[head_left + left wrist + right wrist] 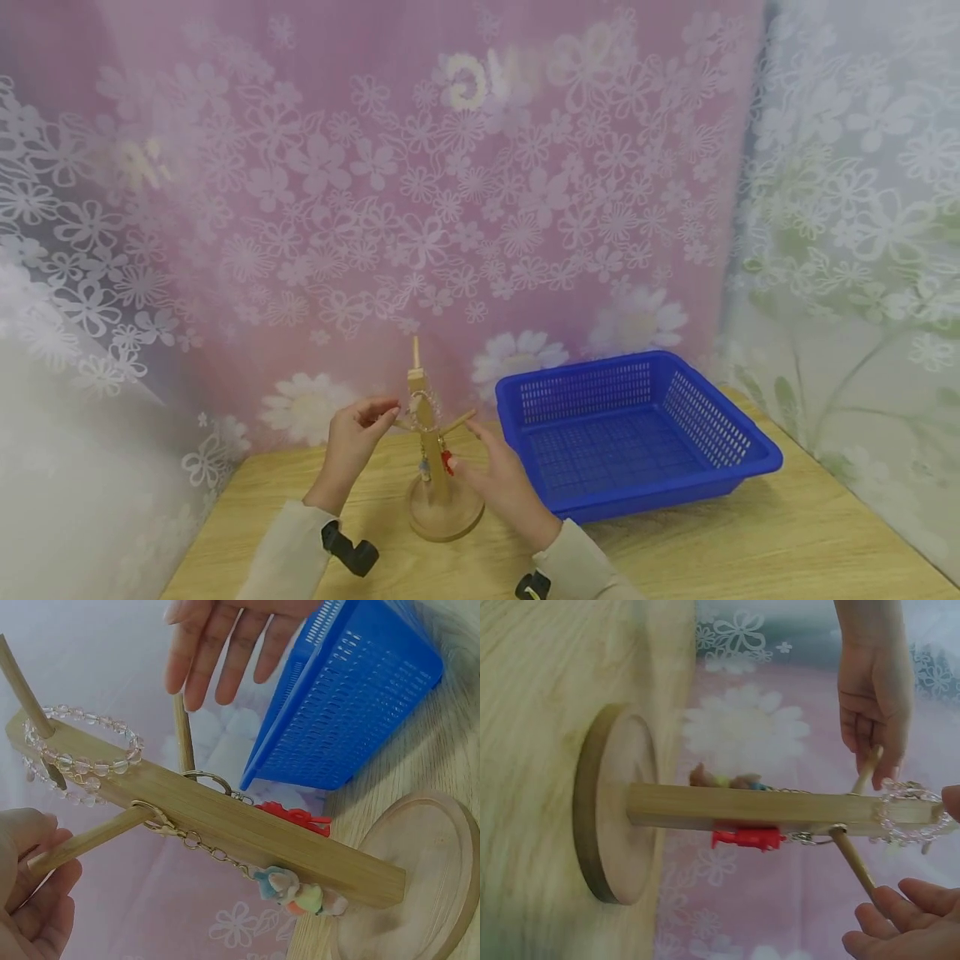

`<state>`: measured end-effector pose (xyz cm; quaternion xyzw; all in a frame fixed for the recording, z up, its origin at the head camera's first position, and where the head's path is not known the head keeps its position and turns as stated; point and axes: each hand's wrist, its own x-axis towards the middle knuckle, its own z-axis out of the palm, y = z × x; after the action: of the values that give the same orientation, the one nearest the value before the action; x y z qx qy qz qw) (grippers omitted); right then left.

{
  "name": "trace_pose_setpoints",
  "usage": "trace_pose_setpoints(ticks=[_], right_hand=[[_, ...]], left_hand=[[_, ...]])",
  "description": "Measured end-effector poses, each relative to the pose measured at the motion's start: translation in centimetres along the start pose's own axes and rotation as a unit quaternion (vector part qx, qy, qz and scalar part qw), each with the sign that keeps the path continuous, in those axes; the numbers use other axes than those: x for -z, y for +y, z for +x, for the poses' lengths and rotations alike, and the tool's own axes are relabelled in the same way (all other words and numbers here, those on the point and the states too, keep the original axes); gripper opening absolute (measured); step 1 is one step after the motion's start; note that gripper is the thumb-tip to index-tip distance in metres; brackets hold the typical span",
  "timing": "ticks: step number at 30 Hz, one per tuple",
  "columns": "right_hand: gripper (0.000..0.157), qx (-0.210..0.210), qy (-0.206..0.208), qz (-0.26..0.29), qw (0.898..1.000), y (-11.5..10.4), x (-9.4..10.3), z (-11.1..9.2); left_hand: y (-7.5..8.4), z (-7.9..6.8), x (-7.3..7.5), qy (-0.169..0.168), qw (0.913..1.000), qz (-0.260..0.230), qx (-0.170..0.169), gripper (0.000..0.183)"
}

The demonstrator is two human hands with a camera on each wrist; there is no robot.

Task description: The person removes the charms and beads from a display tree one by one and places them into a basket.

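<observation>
Wood tbl (420,575), peg stand (232,823) btwn hands (355,446) (504,485) (blue bskt (660,492) at R)

- Left grip (352,443) near one peg (405,426), right grip (501,482) at another (456,424)!
- Between them, the wooden stand (437,483) wears a beaded bracelet (414,407)!
- Blue basket (663,489) sits rightward, on the counter (450,575)!

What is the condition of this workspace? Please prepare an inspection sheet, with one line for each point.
Surface: light wooden table.
Job's things: wooden stand, upright, hung with pink beads, a red charm and a pastel charm.
Clutter: blue basket, right of the stand.
Left hand: fingers at the tip of one peg; grip unclear.
Right hand: fingers fairly straight, near another peg's tip.
Cables: nothing seen.
Surroundings: flowered curtain behind.
</observation>
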<state>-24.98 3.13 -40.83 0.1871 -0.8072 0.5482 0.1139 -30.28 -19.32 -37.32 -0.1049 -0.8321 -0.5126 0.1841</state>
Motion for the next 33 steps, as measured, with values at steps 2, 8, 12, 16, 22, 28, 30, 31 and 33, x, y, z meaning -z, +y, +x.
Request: trace_pose_setpoints(ticks=[2,8,12,16,22,28,30,31,33], right_hand=[[0.062,0.006,0.004,0.001,1.0,0.3,-0.5,-0.1],[0.063,0.015,0.018,0.021,1.0,0.9,-1.4,-0.2],[0.062,0.007,0.028,0.031,0.999,1.7,-2.0,0.0],[0.058,-0.004,0.037,0.025,0.999,2.9,-2.6,0.2],[0.056,-0.024,0.03,0.024,0.999,4.3,-3.5,0.3],[0.049,-0.024,0.042,0.075,0.996,5.3,-4.5,0.8],[0.046,-0.022,0.046,0.088,0.995,5.6,-4.9,1.1],[0.045,-0.023,0.049,0.09,0.994,5.7,-5.0,1.2],[0.043,-0.024,0.054,0.092,0.994,5.8,-5.3,1.4]], left_hand=[[-0.4,0.1,-0.2,0.005,1.0,-0.007,0.006,0.017],[-1.0,0.2,-0.6,0.011,0.9996,-0.019,0.016,0.017],[-1.2,0.3,-0.9,0.01,0.9991,-0.034,0.021,0.018],[-1.3,0.2,-1.2,0.006,0.9985,-0.049,0.025,0.019],[-1.5,0.0,-1.4,0.011,0.9966,-0.073,0.037,0.02],[-1.7,-0.1,-1.5,0.013,0.9955,-0.084,0.041,0.022],[-1.8,0.0,-1.6,0.013,0.9949,-0.09,0.043,0.024],[-1.9,0.0,-1.6,0.014,0.9941,-0.097,0.046,0.024],[-2.0,0.0,-1.7,0.016,0.9921,-0.11,0.057,0.026]])
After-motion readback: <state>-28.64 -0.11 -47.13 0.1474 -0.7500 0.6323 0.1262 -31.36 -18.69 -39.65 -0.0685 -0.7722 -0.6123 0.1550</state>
